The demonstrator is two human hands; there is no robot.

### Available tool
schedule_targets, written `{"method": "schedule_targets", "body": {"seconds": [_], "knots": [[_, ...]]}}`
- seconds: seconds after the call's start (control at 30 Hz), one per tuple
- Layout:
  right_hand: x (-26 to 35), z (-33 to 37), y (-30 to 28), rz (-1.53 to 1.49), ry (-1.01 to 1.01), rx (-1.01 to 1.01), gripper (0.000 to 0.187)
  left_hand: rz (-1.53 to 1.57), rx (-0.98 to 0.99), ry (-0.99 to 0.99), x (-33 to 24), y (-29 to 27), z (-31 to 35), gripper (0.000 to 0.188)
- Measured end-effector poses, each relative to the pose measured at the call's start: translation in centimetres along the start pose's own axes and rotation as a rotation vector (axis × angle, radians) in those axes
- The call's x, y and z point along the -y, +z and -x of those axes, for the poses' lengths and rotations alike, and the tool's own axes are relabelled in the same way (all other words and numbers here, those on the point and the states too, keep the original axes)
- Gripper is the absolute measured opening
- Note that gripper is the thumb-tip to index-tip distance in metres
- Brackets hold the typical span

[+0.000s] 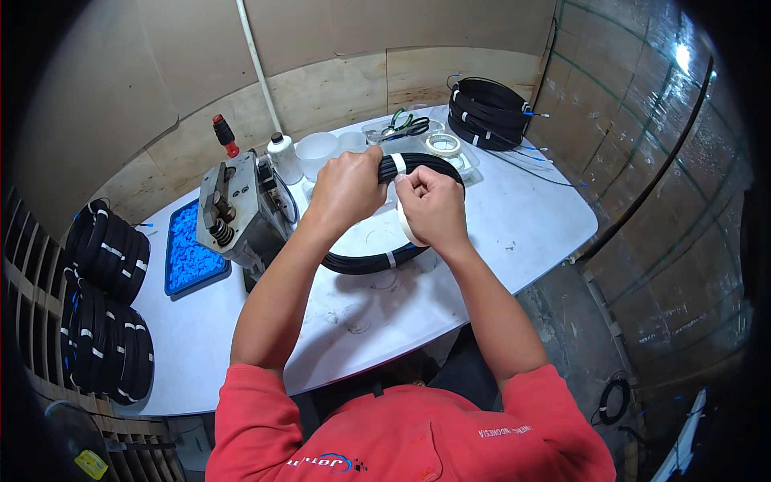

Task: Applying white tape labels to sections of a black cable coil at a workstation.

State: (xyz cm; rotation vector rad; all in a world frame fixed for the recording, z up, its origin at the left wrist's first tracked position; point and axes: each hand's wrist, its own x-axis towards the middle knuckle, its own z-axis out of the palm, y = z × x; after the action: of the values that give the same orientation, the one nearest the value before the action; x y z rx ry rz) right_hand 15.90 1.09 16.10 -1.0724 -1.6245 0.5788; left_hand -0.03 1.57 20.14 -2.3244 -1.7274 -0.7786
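Observation:
A coil of black cable point(353, 263) is held in front of me, tilted up over the white table point(530, 241). My left hand point(349, 191) is closed round its upper left part. A white tape band point(399, 164) circles the cable between my two hands, and another band point(392, 259) shows on the lower side. My right hand point(434, 207) is closed on a roll of cream masking tape point(408, 228), with thumb and fingertips pinched close beside the upper band. Whether a strip of tape lies in that pinch is hidden.
A metal bench machine point(245, 205) stands at left, beside a blue tray point(197, 273) of small blue pieces. Taped cable coils point(112, 257) are stacked farther left. Behind lie a bottle point(283, 157), a tub point(317, 151), scissors point(414, 128), another tape roll point(443, 145) and a large coil point(488, 112).

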Motion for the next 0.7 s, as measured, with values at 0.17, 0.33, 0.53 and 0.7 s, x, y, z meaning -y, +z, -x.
{"method": "schedule_targets", "body": {"seconds": [0.17, 0.33, 0.53, 0.7], "knots": [[-7.8, 2.2, 1.7, 0.534, 0.007, 0.318, 0.030, 0.010, -0.026, 0.037, -0.4, -0.2, 0.5, 0.020], [-5.5, 3.6, -0.4, -0.057, 0.074, 0.181, 0.016, 0.044, 0.034, -0.017, -0.3, -1.0, 0.3, 0.041], [-0.6, 3.4, -4.1, -0.548, -0.029, 0.099, 0.029, 0.060, 0.072, -0.021, 0.0, -0.9, 0.1, 0.066], [0.9, 3.0, -5.0, -0.644, -0.160, 0.056, 0.075, 0.232, -0.001, 0.056, 0.8, -0.4, 0.0, 0.054]]}}
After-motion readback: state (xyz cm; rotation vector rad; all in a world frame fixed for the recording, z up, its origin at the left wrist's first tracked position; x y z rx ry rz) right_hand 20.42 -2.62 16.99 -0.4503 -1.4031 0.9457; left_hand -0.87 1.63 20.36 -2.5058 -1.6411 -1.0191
